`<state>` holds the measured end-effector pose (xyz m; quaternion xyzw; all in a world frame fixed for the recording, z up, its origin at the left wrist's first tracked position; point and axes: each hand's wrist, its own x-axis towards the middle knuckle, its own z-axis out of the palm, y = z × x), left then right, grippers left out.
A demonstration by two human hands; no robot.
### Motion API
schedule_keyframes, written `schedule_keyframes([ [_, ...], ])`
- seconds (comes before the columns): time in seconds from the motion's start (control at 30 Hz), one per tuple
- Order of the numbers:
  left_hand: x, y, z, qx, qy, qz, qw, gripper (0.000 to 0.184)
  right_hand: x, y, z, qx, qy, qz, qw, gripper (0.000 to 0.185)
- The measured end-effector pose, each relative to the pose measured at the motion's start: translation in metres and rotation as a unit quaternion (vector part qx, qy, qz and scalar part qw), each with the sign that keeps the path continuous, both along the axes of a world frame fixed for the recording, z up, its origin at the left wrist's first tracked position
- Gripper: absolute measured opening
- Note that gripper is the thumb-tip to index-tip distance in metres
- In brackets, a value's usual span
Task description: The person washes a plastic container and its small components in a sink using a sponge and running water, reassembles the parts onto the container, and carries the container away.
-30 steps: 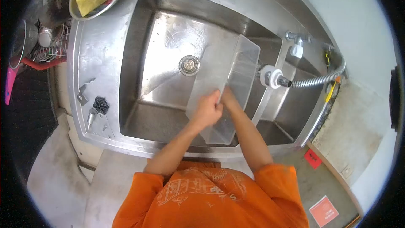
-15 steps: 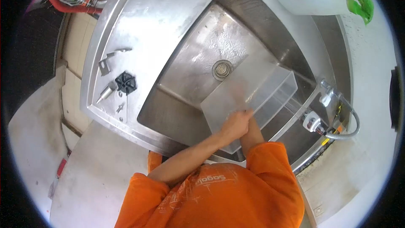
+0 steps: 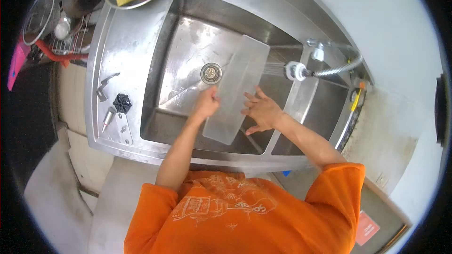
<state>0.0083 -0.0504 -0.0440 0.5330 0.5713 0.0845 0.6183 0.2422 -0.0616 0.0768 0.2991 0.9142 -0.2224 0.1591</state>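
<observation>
A translucent plastic container (image 3: 238, 89) stands tilted in the large basin of a steel sink (image 3: 188, 47), just right of the drain (image 3: 211, 73). My left hand (image 3: 206, 103) is closed on the container's left edge. On its right side, my right hand (image 3: 262, 112) has its fingers spread at the edge, holding nothing. Water sprays from the white faucet head (image 3: 295, 71) toward the container's upper right part.
A metal bowl (image 3: 136, 3) with yellow sponges stands at the upper left. On the left counter lie a black knob-like part (image 3: 122, 103), a metal nozzle (image 3: 109, 116) and a bracket (image 3: 102, 89). A flexible hose (image 3: 341, 68) curves at the right.
My hands have moved apart to opposite sides of the container, and my right hand has opened. The container has turned in the basin. The camera view has swung back toward the upper left.
</observation>
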Motion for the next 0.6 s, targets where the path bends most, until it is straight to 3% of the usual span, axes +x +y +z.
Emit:
schedule_keyframes([
  [0.03, -0.005, 0.011, 0.013, -0.031, 0.034, -0.037, 0.998, 0.035, 0.003, -0.01, -0.012, 0.025, 0.032, -0.013, 0.999, 0.049],
  [0.07, -0.004, 0.01, 0.022, 0.116, 0.071, -0.007, 0.991, 0.034, 0.007, -0.019, -0.044, 0.052, 0.065, -0.021, 0.996, 0.049],
  [0.13, -0.002, -0.006, 0.041, 0.398, 0.133, 0.061, 0.906, 0.034, -0.001, -0.007, -0.072, 0.073, 0.125, -0.049, 0.988, 0.044],
  [0.23, -0.007, -0.041, 0.099, 0.389, 0.114, -0.055, 0.912, 0.038, -0.04, 0.028, -0.09, 0.058, 0.23, -0.095, 0.967, 0.039],
  [0.33, -0.021, -0.009, 0.118, 0.18, 0.272, -0.111, 0.939, 0.044, -0.069, 0.058, -0.06, 0.027, 0.289, -0.114, 0.95, 0.039],
  [0.4, -0.022, 0.017, 0.134, 0.228, 0.311, -0.115, 0.916, 0.048, -0.071, 0.094, -0.029, -0.028, 0.258, -0.109, 0.96, 0.039],
  [0.5, -0.027, 0.066, 0.174, 0.29, 0.304, -0.11, 0.901, 0.055, -0.068, 0.114, -0.017, 0.04, 0.385, -0.221, 0.895, 0.038],
  [0.57, -0.045, 0.09, 0.18, 0.269, 0.328, -0.113, 0.899, 0.052, -0.048, 0.098, -0.009, 0.189, 0.386, -0.349, 0.832, 0.041],
  [0.6, -0.067, 0.101, 0.176, 0.227, 0.277, -0.114, 0.927, 0.057, -0.033, 0.081, -0.006, 0.256, 0.381, -0.408, 0.789, 0.043],
])
